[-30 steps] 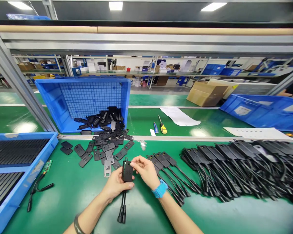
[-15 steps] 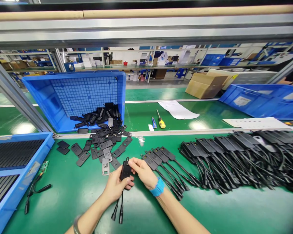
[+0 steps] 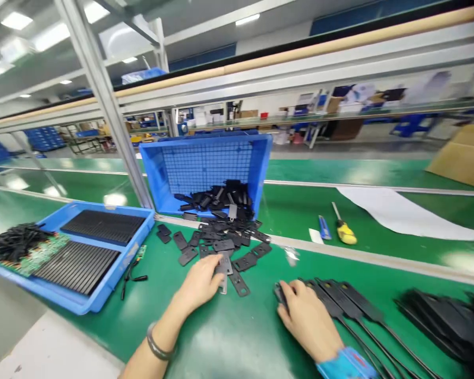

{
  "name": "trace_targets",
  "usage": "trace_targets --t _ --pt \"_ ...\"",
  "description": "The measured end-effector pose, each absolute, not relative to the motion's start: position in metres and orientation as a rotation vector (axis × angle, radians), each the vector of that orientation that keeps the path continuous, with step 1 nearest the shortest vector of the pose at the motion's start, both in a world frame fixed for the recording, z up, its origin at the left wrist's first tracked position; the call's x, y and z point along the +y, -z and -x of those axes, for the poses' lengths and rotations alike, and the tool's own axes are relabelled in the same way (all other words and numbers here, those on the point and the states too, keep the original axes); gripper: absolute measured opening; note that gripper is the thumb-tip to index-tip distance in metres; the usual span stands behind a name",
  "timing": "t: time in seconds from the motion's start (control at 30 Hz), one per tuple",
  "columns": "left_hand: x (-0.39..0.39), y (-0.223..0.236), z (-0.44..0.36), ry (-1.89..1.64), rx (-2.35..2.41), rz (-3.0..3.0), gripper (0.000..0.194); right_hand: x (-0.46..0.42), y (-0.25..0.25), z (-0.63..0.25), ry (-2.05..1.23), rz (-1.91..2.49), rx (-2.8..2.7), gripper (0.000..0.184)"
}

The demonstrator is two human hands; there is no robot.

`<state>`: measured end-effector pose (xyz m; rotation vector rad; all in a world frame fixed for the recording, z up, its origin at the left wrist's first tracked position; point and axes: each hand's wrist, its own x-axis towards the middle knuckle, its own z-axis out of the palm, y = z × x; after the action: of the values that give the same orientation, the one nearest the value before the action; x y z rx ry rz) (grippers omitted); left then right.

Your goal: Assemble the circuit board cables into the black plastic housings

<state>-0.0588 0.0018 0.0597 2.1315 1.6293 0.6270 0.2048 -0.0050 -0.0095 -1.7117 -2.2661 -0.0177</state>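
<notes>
My left hand (image 3: 200, 281) is at the near edge of a heap of flat black plates (image 3: 243, 261) with cut-out holes. Its thumb and fingers close around one greyish plate (image 3: 226, 264). To the right, my right hand (image 3: 310, 318) is curled over a black cased module (image 3: 279, 295) on the green bench. My fingers hide most of that module. It lies at the left end of a short row of similar cabled modules (image 3: 355, 300), which trail their leads toward me.
A tilted blue crate (image 3: 205, 141) spills black parts. On the left, a blue tray (image 3: 131, 213) holds black cases and green boards; a cabled circuit board (image 3: 136, 266) lies beside it. Farther back are a utility knife (image 3: 324, 228), a screwdriver (image 3: 345, 231) and paper (image 3: 406, 216). More modules (image 3: 438, 321) lie right.
The view has swung left. My hands have parted: the right carried the module right to the row, while the left let go of it and reached the plates.
</notes>
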Motion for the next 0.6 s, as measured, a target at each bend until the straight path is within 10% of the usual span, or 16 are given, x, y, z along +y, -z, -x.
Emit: trace_targets --t 0.13,0.3,0.6 --pt "-0.005 -0.075 0.136 -0.338 2.418 -1.955 0.035 -0.003 0.015 -0.21 0.226 1.687 -2.228 0.037" --pt "-0.023 -0.069 0.199 -0.196 2.788 -1.665 0.034 -0.014 0.006 -0.186 -0.284 1.387 -2.146 0.034" --pt "-0.026 -0.093 0.105 -0.622 1.634 -1.963 0.014 -0.035 -0.012 -0.143 -1.79 0.918 -1.338 0.06"
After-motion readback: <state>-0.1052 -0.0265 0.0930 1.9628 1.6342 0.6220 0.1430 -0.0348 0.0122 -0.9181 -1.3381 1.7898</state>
